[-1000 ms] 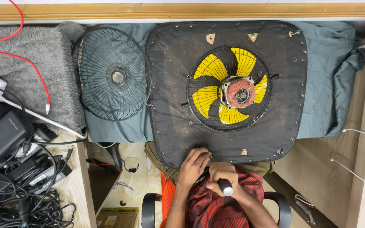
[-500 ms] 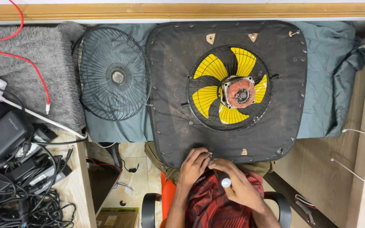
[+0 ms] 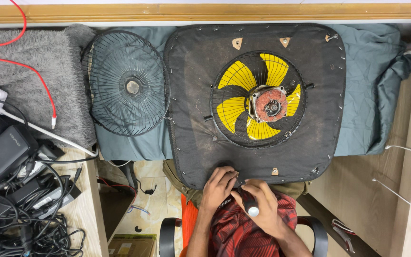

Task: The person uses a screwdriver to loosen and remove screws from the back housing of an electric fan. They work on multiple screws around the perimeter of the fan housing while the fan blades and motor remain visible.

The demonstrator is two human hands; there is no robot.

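Note:
A dark square fan housing (image 3: pixel 200 71) lies flat on a grey-green cloth, its yellow blades (image 3: pixel 239 78) and rusty motor (image 3: pixel 270 104) showing through a round wire guard. My left hand (image 3: pixel 217 188) rests with its fingers on the housing's near edge. My right hand (image 3: pixel 261 209) is closed around a black-handled screwdriver (image 3: pixel 251 208), whose tip points at that same edge next to my left fingers. The tip itself is hidden by my hands.
A loose round wire fan guard (image 3: pixel 128 84) lies left of the housing. A grey fluffy mat (image 3: pixel 29 76) with red wire, black adapters and tangled cables (image 3: pixel 20 209) fill the left. White cables (image 3: pixel 405 150) run on the right. Chair armrests (image 3: pixel 167 235) show below.
My right hand has shifted slightly right and down with the screwdriver, turning the handle end toward the camera. My left hand stays on the housing edge.

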